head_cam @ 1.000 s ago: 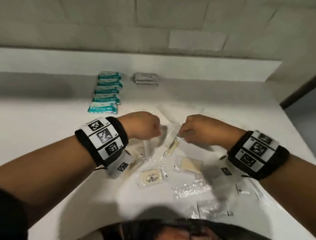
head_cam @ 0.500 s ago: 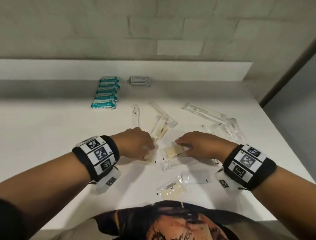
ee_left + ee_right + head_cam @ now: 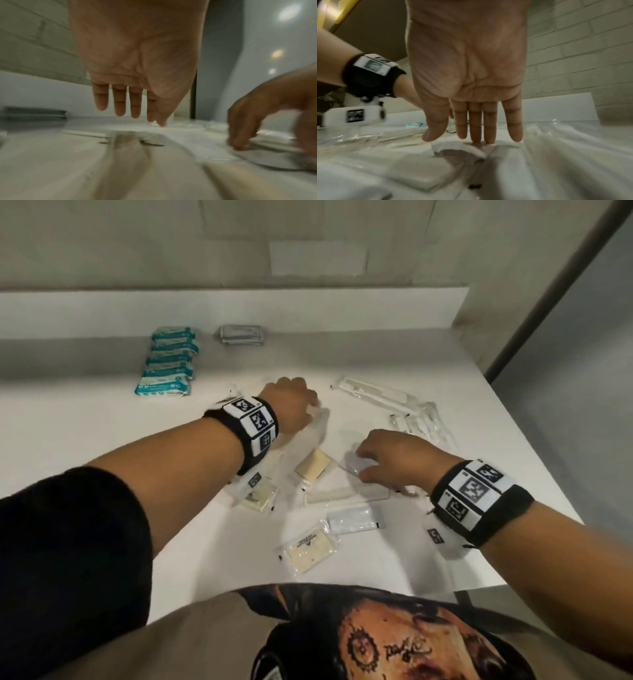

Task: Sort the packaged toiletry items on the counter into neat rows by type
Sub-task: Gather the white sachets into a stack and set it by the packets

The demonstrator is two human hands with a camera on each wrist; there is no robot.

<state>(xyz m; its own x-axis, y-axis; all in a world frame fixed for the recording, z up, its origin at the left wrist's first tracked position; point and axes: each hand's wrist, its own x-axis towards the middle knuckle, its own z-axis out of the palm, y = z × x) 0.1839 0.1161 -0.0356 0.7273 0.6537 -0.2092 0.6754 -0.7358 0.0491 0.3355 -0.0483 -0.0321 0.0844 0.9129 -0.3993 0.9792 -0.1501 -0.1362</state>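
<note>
My left hand [image 3: 306, 405] reaches forward over the middle of the white counter [image 3: 85, 440]. Its fingers [image 3: 120, 108] hang straight and hold nothing, and the thumb tip hovers just above a clear wrapper. My right hand [image 3: 359, 463] lies lower right, straight fingertips [image 3: 476, 139] pressing a flat clear packet [image 3: 368, 484]. Cream soap packets [image 3: 312, 465] [image 3: 310, 553] lie between and below my hands, a third one [image 3: 260, 496] partly under my left wrist. A packaged comb [image 3: 330, 494] and a white sachet [image 3: 354, 518] lie beside them.
A neat row of teal packets [image 3: 168, 361] and a stack of grey sachets [image 3: 241, 335] sit at the back by the raised ledge [image 3: 239, 306]. Long clear toothbrush packets [image 3: 376, 397] and small clear ones [image 3: 418, 424] are scattered at the right, near the counter's right edge.
My left hand has let go and moved forward, away from the soap packets. My right hand has shifted onto the flat clear packet. The camera now looks further down.
</note>
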